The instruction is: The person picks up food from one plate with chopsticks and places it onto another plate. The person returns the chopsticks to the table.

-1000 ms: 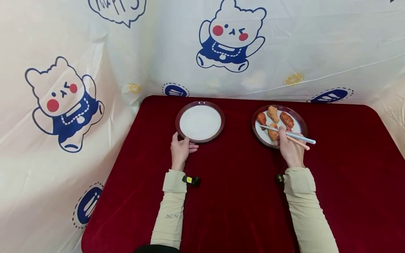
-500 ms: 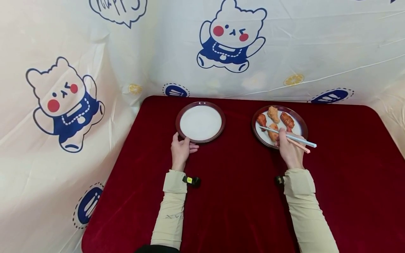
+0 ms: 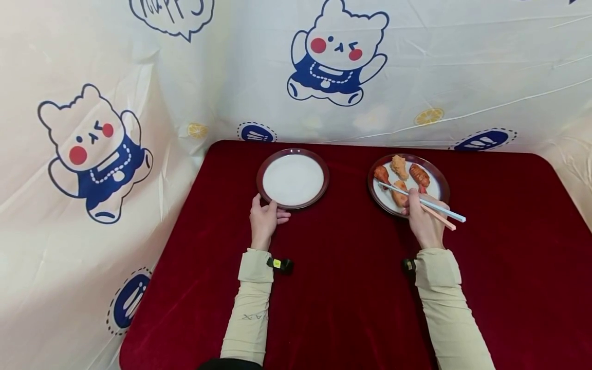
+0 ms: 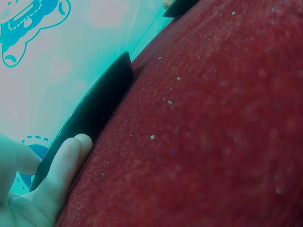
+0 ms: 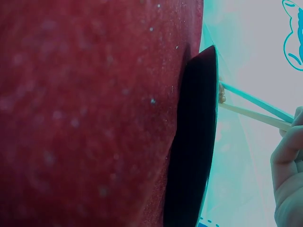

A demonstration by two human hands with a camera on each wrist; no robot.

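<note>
In the head view my left hand (image 3: 263, 222) holds the near-left rim of a white plate (image 3: 293, 180) with a brown rim. The left wrist view shows its fingers (image 4: 66, 163) low against the plate's dark side. My right hand (image 3: 426, 218) grips a pair of chopsticks (image 3: 441, 207), one light blue and one pink, over a second brown-rimmed plate (image 3: 445, 180). Their tips reach the reddish drumstick (image 3: 381, 173) at that plate's left. A golden piece of chicken (image 3: 400, 194) lies under the chopsticks, partly covered. Behind are a fried chicken piece (image 3: 399, 167) and a glazed wing (image 3: 419, 176).
Both plates stand near the back of a table with a dark red cloth (image 3: 342, 267). A white curtain (image 3: 259, 67) printed with cartoon bears hangs right behind and to the left. Red cloth lies between the plates.
The chopsticks' rear ends have swung slightly down and to the right, and their tips shifted a little around the drumstick. My left hand and both plates have stayed put.
</note>
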